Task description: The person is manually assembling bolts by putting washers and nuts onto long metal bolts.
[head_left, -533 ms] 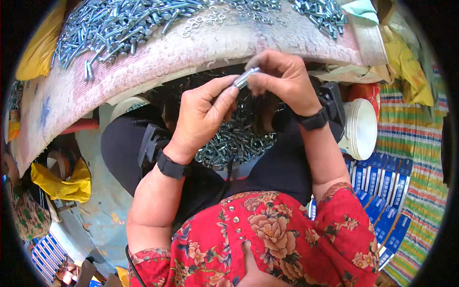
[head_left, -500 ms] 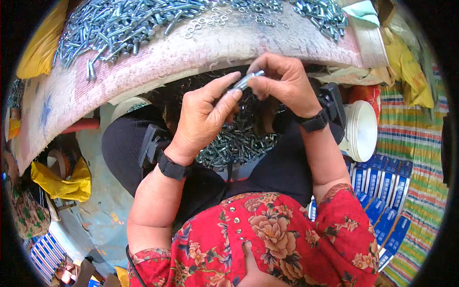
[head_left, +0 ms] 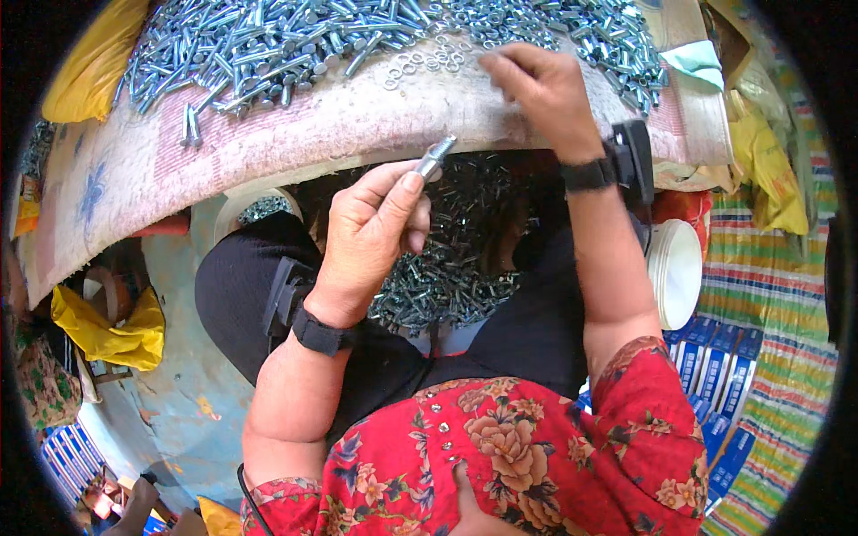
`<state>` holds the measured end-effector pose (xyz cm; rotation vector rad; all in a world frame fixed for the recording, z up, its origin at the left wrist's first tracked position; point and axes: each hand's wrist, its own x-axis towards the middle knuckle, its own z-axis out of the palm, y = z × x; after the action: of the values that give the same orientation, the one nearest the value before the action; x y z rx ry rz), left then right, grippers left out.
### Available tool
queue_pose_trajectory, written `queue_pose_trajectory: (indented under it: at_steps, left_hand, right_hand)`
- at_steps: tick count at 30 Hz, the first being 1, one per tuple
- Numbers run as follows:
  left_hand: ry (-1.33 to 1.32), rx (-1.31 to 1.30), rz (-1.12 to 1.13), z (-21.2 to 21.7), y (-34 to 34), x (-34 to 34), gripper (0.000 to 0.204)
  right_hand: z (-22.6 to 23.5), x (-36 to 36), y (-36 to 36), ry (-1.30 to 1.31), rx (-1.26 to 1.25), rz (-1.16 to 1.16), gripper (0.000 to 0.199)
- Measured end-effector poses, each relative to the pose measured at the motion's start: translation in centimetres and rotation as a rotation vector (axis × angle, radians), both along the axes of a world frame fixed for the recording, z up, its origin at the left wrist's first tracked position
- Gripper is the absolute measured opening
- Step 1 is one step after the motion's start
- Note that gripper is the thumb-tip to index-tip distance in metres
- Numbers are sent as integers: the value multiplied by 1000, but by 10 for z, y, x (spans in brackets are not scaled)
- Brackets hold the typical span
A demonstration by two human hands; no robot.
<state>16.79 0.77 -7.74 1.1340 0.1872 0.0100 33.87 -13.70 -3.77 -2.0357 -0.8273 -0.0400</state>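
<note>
Largest before us is the cloth-covered work surface (head_left: 357,121), curving across the far side. On its far left we have a broad pile of silvery bolts (head_left: 241,54), with a smaller pile of metal parts (head_left: 617,49) at far right. Nearer, between our knees and below the surface's edge, lies a heap of darker metal pieces (head_left: 442,290).

Our left hand (head_left: 371,223) pinches a shiny metal piece (head_left: 434,159) between thumb and fingers, just on the near side of the surface's edge, its narrower tip slanting far and right. Our right hand (head_left: 550,103) is over the surface, near the loose rings (head_left: 433,60), apart from the piece; its fingertips are blurred, so we cannot tell whether they grasp anything. The rings are the smallest things here.

To handle this well, we judge it best to pinch the thicker body only, leaving the tip bare and steady, and to lift any ring singly, so none tangle.

Half a second ago both our hands met at the piece; now the right has gone far, toward the rings, while the left has kept its pinch and the tip shows uncovered.
</note>
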Motion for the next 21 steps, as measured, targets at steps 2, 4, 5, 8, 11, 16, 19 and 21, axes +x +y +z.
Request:
queue_pose_trajectory:
  at_steps: [2,4,5,8,11,16,19,21]
  left_hand:
    - [1,-51,18,0,0,2,25]
    - [46,-71,18,3,-1,1,25]
    - [44,-74,18,4,0,1,25]
    - [69,-95,24,3,2,0,25]
    - [86,-117,21,5,2,2,25]
    - [125,-113,33,5,1,1,25]
    - [122,-107,12,2,-2,3,25]
    - [128,-85,17,1,-4,2,24]
  right_hand:
    - [-15,38,0,-237,-41,-11,17]
    - [-26,56,4,-471,-82,-21,17]
    - [-29,62,6,-566,-218,2,16]
    - [-35,63,16,-645,-397,-4,14]
    - [-35,55,13,-679,-403,-36,11]
    - [-27,13,-25,-623,-385,65,8]
    - [-21,4,-47,-584,-361,103,12]
    - [-17,5,-59,-583,-340,148,14]
